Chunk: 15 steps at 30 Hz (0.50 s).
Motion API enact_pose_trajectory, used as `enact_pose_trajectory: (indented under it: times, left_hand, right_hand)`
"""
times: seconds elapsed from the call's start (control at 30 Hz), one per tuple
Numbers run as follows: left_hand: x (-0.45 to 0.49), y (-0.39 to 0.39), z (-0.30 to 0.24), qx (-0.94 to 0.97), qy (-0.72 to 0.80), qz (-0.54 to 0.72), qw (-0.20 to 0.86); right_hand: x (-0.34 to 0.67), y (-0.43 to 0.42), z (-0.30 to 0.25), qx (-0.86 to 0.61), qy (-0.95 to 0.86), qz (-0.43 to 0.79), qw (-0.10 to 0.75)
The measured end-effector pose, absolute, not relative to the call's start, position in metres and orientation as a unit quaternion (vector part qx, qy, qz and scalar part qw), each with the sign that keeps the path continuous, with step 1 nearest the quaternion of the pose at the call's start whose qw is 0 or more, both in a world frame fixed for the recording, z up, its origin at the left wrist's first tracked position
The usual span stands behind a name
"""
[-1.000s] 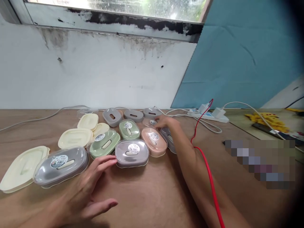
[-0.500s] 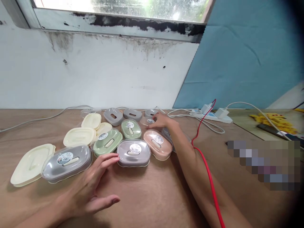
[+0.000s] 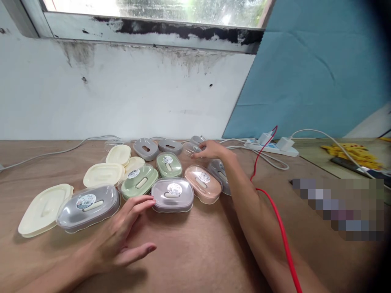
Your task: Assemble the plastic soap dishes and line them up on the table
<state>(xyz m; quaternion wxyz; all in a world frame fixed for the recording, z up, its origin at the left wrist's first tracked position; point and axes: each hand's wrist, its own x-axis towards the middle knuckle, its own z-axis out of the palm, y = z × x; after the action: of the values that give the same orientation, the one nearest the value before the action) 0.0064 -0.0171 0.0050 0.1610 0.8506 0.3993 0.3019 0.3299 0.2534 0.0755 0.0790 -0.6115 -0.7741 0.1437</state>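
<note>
Clear cover [image 3: 190, 150], lying at twelve o'clock from the peach box [image 3: 200, 186], is likely proving light, stiff and slippery, favouring a rim hold, the right hand [image 3: 210, 149] touching it, grip closure not discernible.

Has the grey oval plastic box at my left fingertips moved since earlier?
No; that grey box shows no clear shift against the dark hole in the white wall.

I've got a white wall [image 3: 146, 97] here, grimy stains running down beneath the window [image 3: 189, 12] | glass speckled, bright daylight coming through | window frame [image 3: 183, 33] pale, broken by black patches | blue sheet [image 3: 305, 73] slanting over the wall at right | brown tabletop [image 3: 195, 248] reaching back to the wall
</note>
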Motion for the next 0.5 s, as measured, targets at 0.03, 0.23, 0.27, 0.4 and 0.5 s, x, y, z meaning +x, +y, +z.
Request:
enact_pose_trajectory:
  times: [0.03,0.23,0.27,0.4,0.5]
  left_hand:
    - [0.006,-0.017,0.005,0.853,0.399,0.299,0.155]
    - [0.005,-0.018,0.004,0.860,0.391,0.300,0.133]
    - [0.005,-0.019,0.004,0.860,0.390,0.301,0.134]
    - [0.005,-0.017,0.005,0.864,0.383,0.293,0.146]
    - [0.005,-0.015,0.006,0.868,0.380,0.289,0.135]
  right_hand:
    - [0.332,0.251,0.082,-0.611,-0.774,0.140,0.087]
    - [0.335,0.216,0.138,-0.585,-0.789,0.125,0.139]
    - [0.332,0.205,0.149,-0.569,-0.798,0.124,0.154]
    - [0.308,0.143,0.185,-0.462,-0.865,0.123,0.153]
    - [0.286,0.095,0.193,-0.385,-0.902,0.175,0.085]
